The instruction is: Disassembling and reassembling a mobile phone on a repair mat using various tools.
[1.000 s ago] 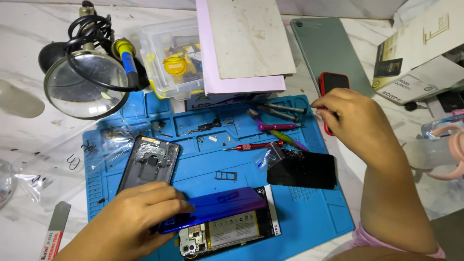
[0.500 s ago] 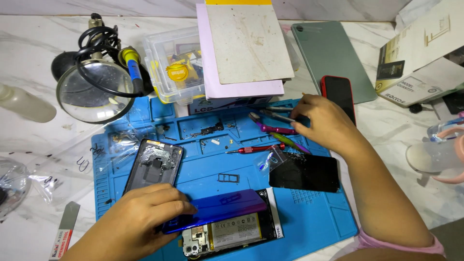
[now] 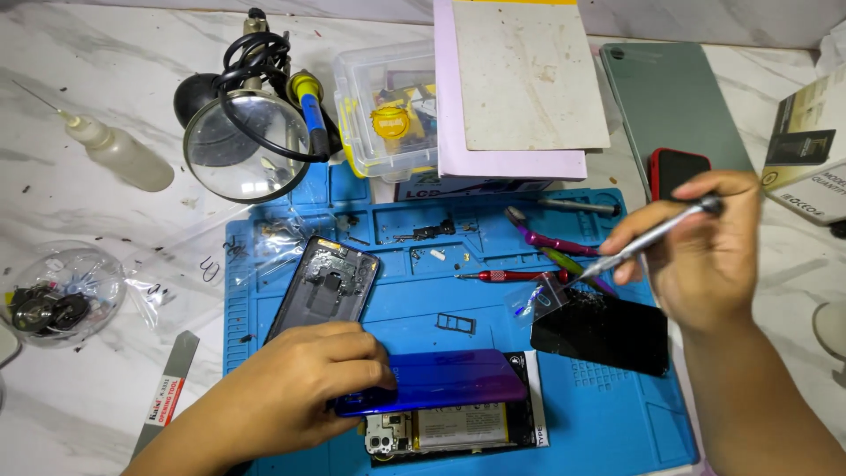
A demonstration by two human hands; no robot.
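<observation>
Gripping silver tool [image 3: 648,236], purple cover [image 3: 449,381].

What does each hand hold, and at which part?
Right hand grips silver tweezers near their upper end. Left hand holds blue-purple back cover at its left end.

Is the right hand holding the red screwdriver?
No, the right hand holds a silver metal tool, while the red screwdriver lies untouched on the blue mat.

The right hand [image 3: 705,256], which earlier reached down among the tools at the far right of the blue mat [image 3: 617,423], has lifted off it and now holds a slim metal screwdriver [image 3: 648,238], tip angled down towards the mat.
</observation>
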